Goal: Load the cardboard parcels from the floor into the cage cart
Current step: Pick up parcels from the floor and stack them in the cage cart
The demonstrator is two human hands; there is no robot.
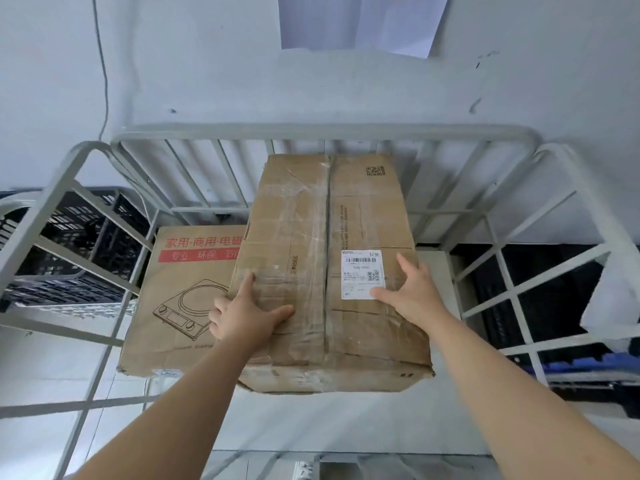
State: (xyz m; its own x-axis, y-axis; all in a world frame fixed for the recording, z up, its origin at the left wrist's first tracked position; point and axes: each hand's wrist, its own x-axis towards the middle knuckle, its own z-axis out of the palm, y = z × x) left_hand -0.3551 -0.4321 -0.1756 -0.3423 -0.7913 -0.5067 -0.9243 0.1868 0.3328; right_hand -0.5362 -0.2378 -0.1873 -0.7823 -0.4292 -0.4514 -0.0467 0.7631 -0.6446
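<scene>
Fingers (406,266) on creased, tape-wrapped cardboard parcel (304,216)

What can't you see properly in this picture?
All in the head view:
- Small print on the white label: too tiny to read.
- Right part of the cooker box: hidden behind the taped box.
- Paper on the wall: cut off by the top edge.
- Black crates: partly hidden by cart bars.

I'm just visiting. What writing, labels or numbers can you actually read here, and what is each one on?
"家用·商用·电磁", cut off at the right: flat box.
"专业 环保 节", cut off at the right: red band on that box.
Shipping label on the taped parcel: barcode, QR code, print too small to read.
Vertical print on the parcel: too blurred.
</scene>
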